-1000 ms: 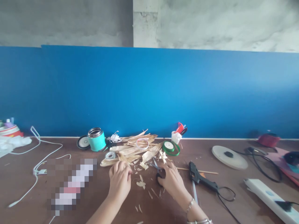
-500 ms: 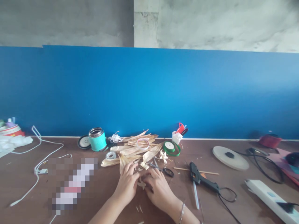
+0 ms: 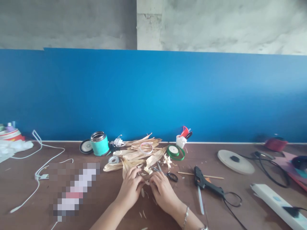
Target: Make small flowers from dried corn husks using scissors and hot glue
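My left hand [image 3: 130, 189] and my right hand [image 3: 162, 189] meet over the brown table, fingers curled together on a small pale piece of dried husk [image 3: 146, 182] pinched between them. A husk strip [image 3: 125, 166] sticks up past my left fingers. Just beyond lies a pile of dried corn husks [image 3: 136, 154]. Small black-handled scissors [image 3: 168, 174] lie on the table right of my right hand, untouched. A little husk flower [image 3: 167, 159] lies beside the green ribbon spool [image 3: 176, 151].
A black glue gun [image 3: 207, 185] with its cord and a thin wooden stick [image 3: 203, 175] lie to the right. A teal steel jar [image 3: 99, 143], tape rolls, a white cable [image 3: 38, 166], a round white lid [image 3: 235, 161] and a white power strip [image 3: 278, 201] sit around.
My right hand let go of the scissors and moved left to join my left hand on the husk piece; the scissors stayed on the table. Both hands have drawn closer together.
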The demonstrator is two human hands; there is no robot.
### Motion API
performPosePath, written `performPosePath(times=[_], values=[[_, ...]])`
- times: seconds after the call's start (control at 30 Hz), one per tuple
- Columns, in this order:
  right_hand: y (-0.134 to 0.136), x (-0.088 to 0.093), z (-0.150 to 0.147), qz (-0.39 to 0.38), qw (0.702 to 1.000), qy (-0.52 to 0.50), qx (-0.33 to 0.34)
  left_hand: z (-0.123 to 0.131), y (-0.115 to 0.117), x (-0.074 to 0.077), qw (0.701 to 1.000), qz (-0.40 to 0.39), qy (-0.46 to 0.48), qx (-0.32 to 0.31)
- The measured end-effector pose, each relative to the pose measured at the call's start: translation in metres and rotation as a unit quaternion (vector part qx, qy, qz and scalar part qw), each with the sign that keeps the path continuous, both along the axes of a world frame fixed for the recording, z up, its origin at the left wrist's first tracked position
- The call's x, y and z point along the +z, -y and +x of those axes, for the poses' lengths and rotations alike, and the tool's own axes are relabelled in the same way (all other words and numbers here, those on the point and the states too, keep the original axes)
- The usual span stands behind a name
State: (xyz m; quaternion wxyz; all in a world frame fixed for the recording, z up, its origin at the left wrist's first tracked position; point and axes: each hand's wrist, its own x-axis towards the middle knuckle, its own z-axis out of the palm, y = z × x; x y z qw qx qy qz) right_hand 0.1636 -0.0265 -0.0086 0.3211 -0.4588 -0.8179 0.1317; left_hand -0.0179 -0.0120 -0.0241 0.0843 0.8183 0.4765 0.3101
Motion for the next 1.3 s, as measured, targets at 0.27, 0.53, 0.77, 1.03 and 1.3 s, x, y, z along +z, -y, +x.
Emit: performPosePath(times=[0.27, 0.53, 0.77, 1.03, 1.3], values=[[-0.005, -0.001, 0.002, -0.076, 0.985, -0.156, 0.011, 0.002, -0.004, -0.005, 0.996, 0.015, 0.090, 0.023], [-0.005, 0.004, 0.006, -0.131, 0.963, -0.235, 0.004, 0.003, -0.003, 0.001, 0.982, -0.058, 0.176, 0.039], [-0.005, 0.007, 0.005, -0.119, 0.961, -0.251, -0.004, 0.007, -0.001, 0.000, 0.994, -0.042, 0.099, 0.020], [-0.001, 0.009, 0.000, -0.089, 0.975, -0.205, 0.004, 0.015, 0.008, 0.013, 0.981, -0.081, 0.179, 0.006], [-0.007, 0.011, 0.021, -0.038, 0.982, 0.074, -0.169, 0.012, 0.004, 0.021, 0.925, -0.169, 0.336, 0.047]])
